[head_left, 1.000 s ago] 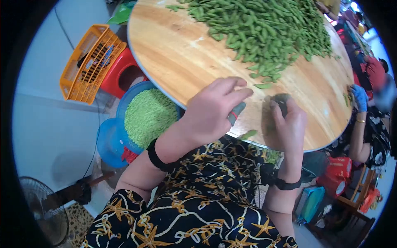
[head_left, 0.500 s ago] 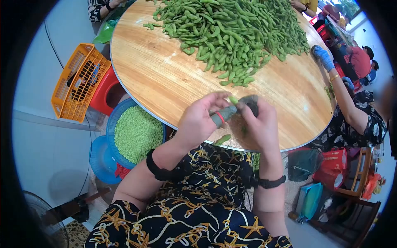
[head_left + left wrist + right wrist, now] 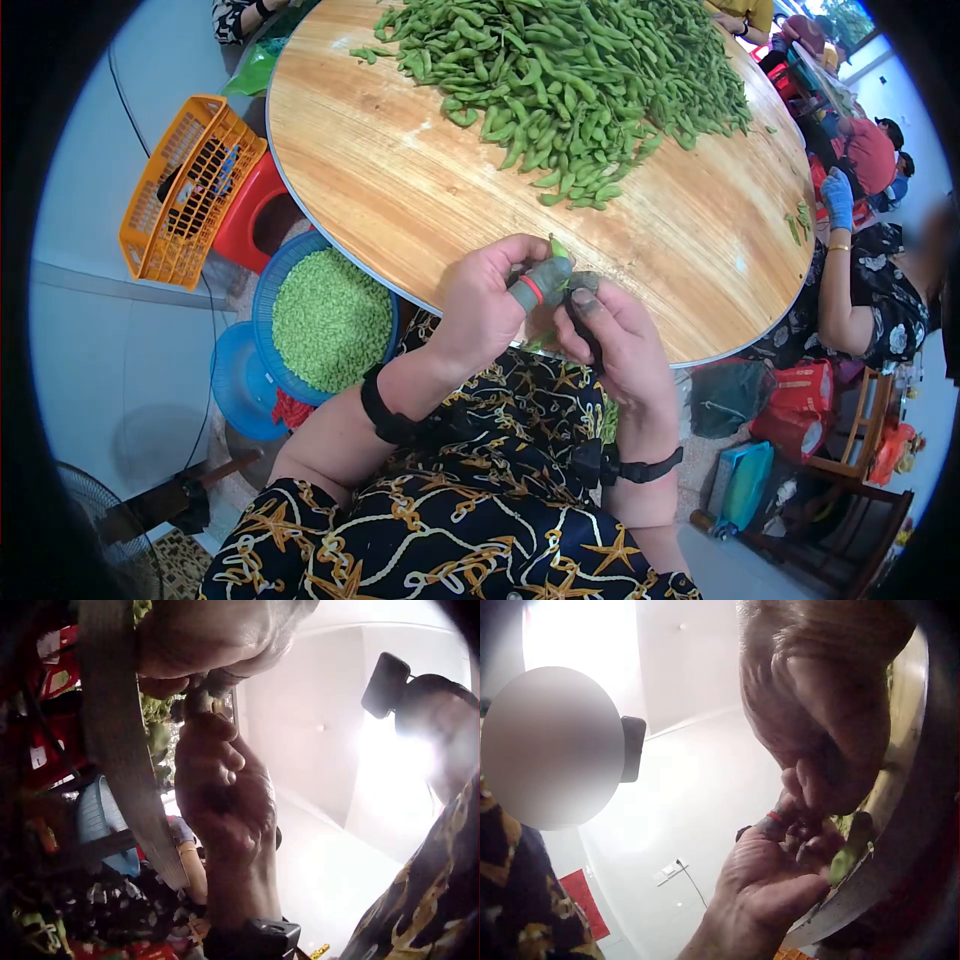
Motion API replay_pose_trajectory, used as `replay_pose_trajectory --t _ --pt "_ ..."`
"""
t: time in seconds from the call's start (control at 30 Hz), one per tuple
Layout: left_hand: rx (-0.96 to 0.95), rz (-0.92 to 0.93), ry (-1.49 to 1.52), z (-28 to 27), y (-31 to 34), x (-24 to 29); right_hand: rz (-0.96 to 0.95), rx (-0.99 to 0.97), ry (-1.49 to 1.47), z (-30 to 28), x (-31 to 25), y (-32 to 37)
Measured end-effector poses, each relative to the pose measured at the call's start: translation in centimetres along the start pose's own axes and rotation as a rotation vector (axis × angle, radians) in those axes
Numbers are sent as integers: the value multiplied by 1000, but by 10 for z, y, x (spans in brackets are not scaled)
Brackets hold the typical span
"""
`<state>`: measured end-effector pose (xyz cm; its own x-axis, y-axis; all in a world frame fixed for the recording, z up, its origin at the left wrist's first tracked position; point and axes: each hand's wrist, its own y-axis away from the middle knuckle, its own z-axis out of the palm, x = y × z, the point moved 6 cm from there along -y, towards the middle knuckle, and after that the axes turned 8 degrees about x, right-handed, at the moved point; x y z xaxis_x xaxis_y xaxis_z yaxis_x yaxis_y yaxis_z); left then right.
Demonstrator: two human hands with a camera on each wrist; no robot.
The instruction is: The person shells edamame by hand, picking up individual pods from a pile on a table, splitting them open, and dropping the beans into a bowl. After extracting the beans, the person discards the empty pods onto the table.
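My left hand (image 3: 482, 300) is over the near edge of the round wooden table (image 3: 400, 190), pinching a green soybean pod (image 3: 558, 247) between its fingers and a thumb in a grey-green cover with a red band. My right hand (image 3: 632, 345) meets it from the right, its fingers curled and its dark-covered thumb at the lower end of the pod. Both hands' fingertips come together in the left wrist view, hiding most of the pod. A loose pod (image 3: 846, 859) lies by the table rim in the right wrist view.
A large heap of soybean pods (image 3: 570, 90) covers the table's far part. Below left stands a blue basket of shelled beans (image 3: 330, 320), near a red stool (image 3: 250, 215) and an orange crate (image 3: 180, 190). At right sits a person with a blue glove (image 3: 838, 198).
My hands were apart a second ago, then came together at a pod. The right hand has since turned, its thumb now at the pod's lower end. The neighbour's gloved hand has left the heap.
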<state>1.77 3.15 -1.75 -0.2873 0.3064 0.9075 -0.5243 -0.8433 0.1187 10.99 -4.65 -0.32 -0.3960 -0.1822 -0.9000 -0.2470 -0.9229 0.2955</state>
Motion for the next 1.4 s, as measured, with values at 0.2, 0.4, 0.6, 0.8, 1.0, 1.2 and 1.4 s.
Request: replay_pose_trajectory --t 0.2,0.4,0.6,0.8,1.0,1.2,1.4 --pt "-258 -205 117 1 -1 -4 24 45 -46 2 5 -1" --pt "-232 -135 -57 -2 -1 8 66 37 -62 6 12 -4" --pt "-240 11 -219 -3 -6 18 14 133 77 -3 2 -9" --pt "-374 -75 1 -18 -16 20 178 -14 15 3 -2 -20" --pt "-138 -125 -65 -27 -16 15 -397 332 1333 7 -55 -84" --pt "-173 -17 -327 -29 -15 8 -518 401 1679 14 -51 -82" --pt "-233 142 -598 -13 -6 14 -536 483 1433 -16 -51 -41"
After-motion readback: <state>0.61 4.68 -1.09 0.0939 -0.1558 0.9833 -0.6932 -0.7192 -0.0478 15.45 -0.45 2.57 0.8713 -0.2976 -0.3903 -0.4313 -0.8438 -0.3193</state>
